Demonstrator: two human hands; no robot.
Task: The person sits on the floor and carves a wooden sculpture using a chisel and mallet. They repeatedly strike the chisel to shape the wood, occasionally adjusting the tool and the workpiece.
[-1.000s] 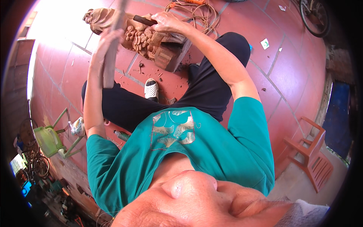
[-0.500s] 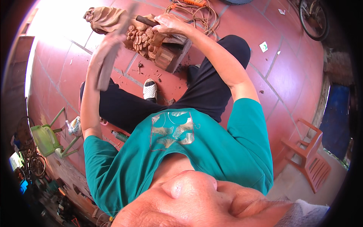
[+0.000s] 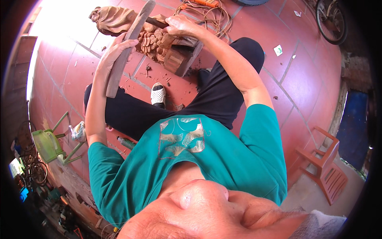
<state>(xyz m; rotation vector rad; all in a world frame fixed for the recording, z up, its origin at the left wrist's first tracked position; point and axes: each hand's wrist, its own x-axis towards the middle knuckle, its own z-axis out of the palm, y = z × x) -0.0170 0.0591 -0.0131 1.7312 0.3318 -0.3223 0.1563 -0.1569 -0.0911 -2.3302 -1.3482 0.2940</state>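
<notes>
My left hand [image 3: 113,53] is closed around a long, flat wooden club [image 3: 116,77], held slantwise with its far end over the carving. Farther right, my right hand [image 3: 180,26] grips a chisel [image 3: 154,21] whose dark shaft points left toward the club's upper part; its cutting tip is hidden. Under both hands lies a brown wooden carving [image 3: 150,42] on its side, with draped folds at the left end, clustered round shapes in the middle and a blocky base at the right, nearest my feet.
Wood chips [image 3: 148,69] are scattered on the red tiled floor [image 3: 274,63]. Beyond the carving lies a coiled orange cord [image 3: 215,20]. A green stool [image 3: 48,145] stands at left, a brown plastic chair [image 3: 328,171] at right, and a bicycle wheel [image 3: 331,22] at far right.
The club, blurred by motion before, now shows sharply. My left hand has shifted slightly right with it, closer to the chisel. My right hand is nearly where it was.
</notes>
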